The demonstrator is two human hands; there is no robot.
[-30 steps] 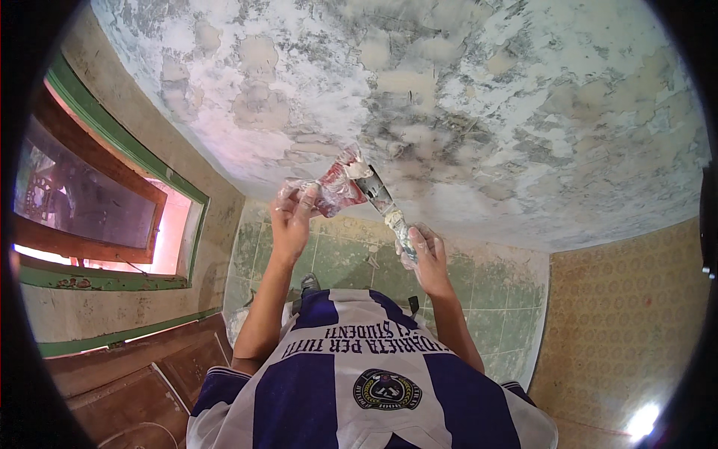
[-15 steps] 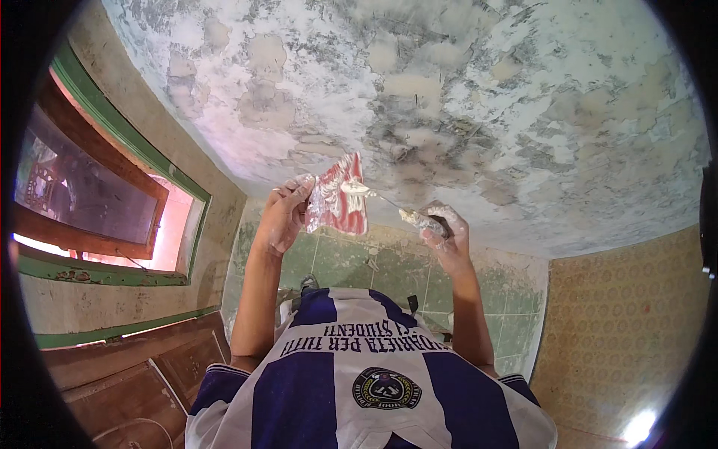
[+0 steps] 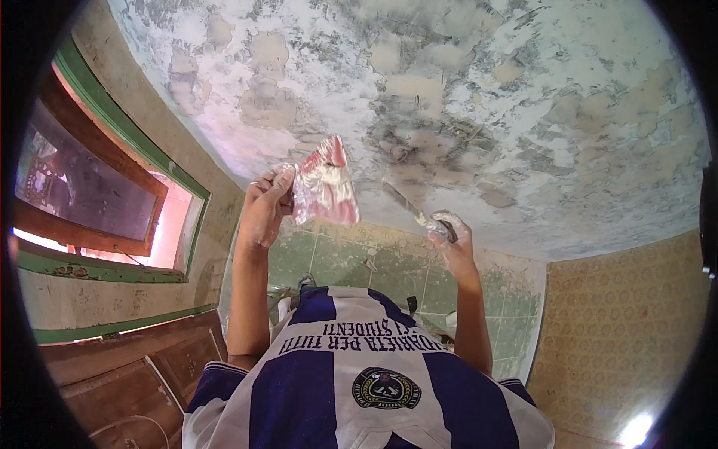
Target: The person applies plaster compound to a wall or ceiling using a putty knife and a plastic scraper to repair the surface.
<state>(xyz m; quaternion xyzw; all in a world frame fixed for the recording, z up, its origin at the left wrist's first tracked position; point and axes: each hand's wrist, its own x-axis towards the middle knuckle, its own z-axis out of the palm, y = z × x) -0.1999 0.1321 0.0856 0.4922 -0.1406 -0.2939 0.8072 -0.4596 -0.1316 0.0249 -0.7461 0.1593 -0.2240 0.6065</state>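
Right hand with putty knife now apart from the red board, blade toward ceiling.

a single head-worn fisheye view, tilted steeply upward at the patchy ceiling close overhead; the person's striped shirt fills the lower edge, and walls curve around the rim.

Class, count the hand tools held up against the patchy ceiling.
2: a red-stained flat plaster board in the left hand, and a narrow metal putty knife in the right hand. None seems hidden.
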